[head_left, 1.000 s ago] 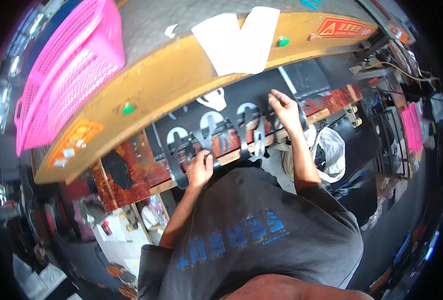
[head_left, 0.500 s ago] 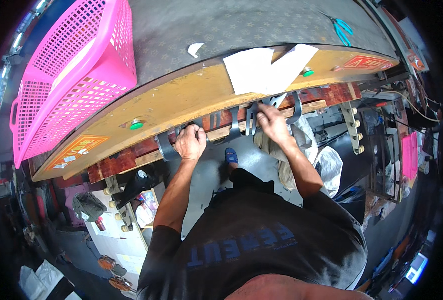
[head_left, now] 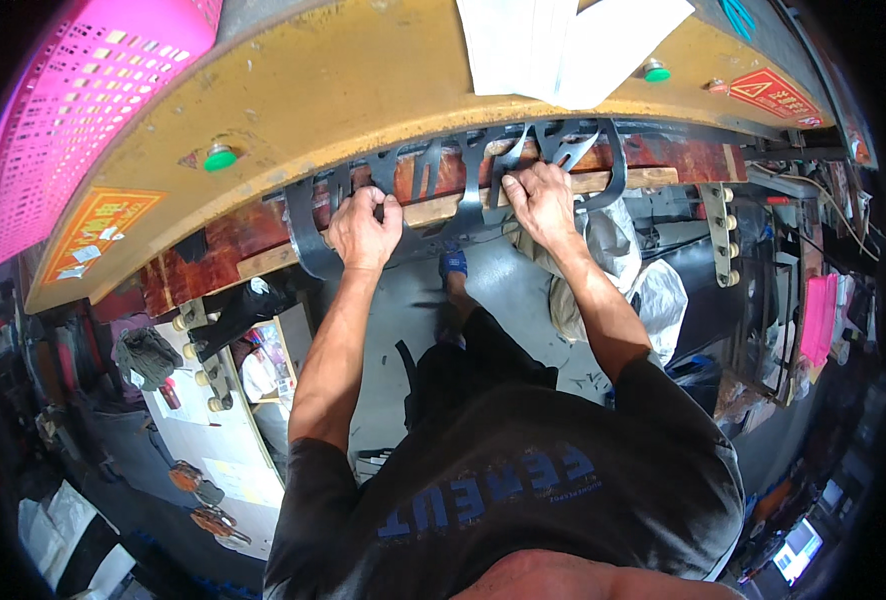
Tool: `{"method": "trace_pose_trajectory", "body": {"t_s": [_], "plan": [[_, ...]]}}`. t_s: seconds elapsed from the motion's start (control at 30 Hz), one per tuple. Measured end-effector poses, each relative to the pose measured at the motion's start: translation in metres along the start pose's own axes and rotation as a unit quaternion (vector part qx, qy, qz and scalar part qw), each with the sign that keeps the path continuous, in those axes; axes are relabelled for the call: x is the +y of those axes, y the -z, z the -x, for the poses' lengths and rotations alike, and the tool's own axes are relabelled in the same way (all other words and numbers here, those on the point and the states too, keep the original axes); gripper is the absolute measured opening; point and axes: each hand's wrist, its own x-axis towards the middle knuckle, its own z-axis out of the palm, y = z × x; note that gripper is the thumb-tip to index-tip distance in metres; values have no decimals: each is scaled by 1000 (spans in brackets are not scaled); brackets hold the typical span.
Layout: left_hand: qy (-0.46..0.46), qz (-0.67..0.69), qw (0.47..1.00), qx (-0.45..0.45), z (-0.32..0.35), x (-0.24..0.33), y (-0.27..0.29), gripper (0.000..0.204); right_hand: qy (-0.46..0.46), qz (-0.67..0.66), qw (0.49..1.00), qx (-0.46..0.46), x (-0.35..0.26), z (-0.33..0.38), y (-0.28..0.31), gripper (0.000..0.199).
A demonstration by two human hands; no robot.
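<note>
A black sheet with cut-out openings lies over a wooden strip at the front of a red-brown board, its loose strips hanging over the edge. My left hand is closed, its curled fingers gripping the sheet towards its left end. My right hand, further right, is closed on the same sheet, knuckles up and fingertips hidden. Between the hands, narrow black strips run back beneath the yellow beam, where the sheet's far edge is hidden.
White paper sheets hang over the beam between two green buttons. A pink basket stands at the far left. Teal-handled pliers lie at the top right. Plastic bags rest below the board on the right.
The view has moved closer to the yellow beam. My right hand has shifted slightly left along the sheet, and its fingers are more curled. My left hand stays gripping the left part.
</note>
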Motion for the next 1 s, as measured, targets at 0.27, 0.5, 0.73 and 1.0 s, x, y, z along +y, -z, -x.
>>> {"method": "trace_pose_trajectory", "body": {"t_s": [0.27,0.5,0.73,1.0], "plan": [[-34,114,992,50,90,40,71,10,-107,-84,979,-151,-63,50,96,27],[-102,106,989,-1,86,68,45,13,-48,22,984,-171,-124,5,4,85],[-121,22,992,-7,169,67,52,14,-116,-73,960,-243,-145,47,45,87],[-113,24,993,3,179,73,60,12,-170,-318,927,-103,-62,31,118,76]]}}
